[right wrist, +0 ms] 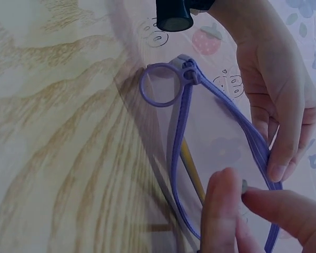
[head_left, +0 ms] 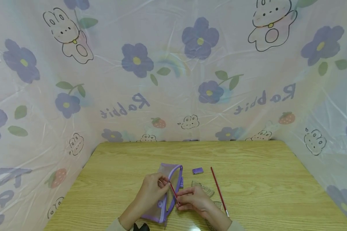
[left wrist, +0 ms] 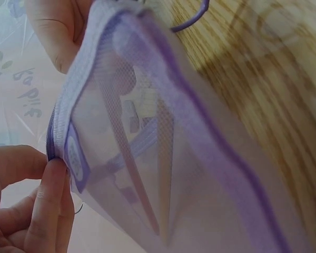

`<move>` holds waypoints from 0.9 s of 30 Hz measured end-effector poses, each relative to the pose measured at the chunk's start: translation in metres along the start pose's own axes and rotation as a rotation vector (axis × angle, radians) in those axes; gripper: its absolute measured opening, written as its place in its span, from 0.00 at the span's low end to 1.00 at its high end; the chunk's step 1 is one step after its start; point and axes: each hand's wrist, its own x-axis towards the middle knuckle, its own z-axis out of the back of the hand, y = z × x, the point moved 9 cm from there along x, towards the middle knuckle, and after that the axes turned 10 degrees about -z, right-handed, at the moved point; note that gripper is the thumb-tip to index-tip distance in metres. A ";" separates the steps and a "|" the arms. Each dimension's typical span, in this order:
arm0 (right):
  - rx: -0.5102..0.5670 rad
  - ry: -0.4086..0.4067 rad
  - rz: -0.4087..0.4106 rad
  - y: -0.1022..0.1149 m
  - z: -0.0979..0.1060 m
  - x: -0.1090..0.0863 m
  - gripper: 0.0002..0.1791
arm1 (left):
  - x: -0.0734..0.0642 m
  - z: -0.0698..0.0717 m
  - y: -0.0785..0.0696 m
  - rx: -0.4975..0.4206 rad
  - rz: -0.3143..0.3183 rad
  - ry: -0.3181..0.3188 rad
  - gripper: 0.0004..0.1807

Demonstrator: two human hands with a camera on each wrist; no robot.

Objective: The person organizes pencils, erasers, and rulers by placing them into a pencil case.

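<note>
A translucent mesh pencil case point(head_left: 154, 210) with purple zip edging lies tilted on the table, its zip undone. My left hand point(head_left: 153, 189) pinches one edge of the opening. A slim red pencil point(head_left: 174, 193) slants at the mouth of the case; my right hand point(head_left: 195, 200) grips its lower end between thumb and fingers. In the right wrist view a small grey end shows between those fingertips, and a yellow stick point(right wrist: 191, 164) is inside the opening. Through the mesh in the left wrist view, a reddish stick point(left wrist: 130, 171) and a tan stick point(left wrist: 165, 174) are visible.
Another red pencil point(head_left: 218, 187) lies to the right, its silvery end toward me. A purple-wrapped block point(head_left: 198, 170), perhaps an eraser, sits beyond the hands. Beige, finely patterned curved pieces point(head_left: 203, 188) lie partly under the right hand. A patterned curtain point(head_left: 167, 86) surrounds the wooden table point(head_left: 263, 179).
</note>
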 end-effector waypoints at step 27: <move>-0.059 -0.003 0.031 0.002 -0.008 0.002 0.17 | 0.000 0.002 0.000 -0.014 0.010 -0.001 0.03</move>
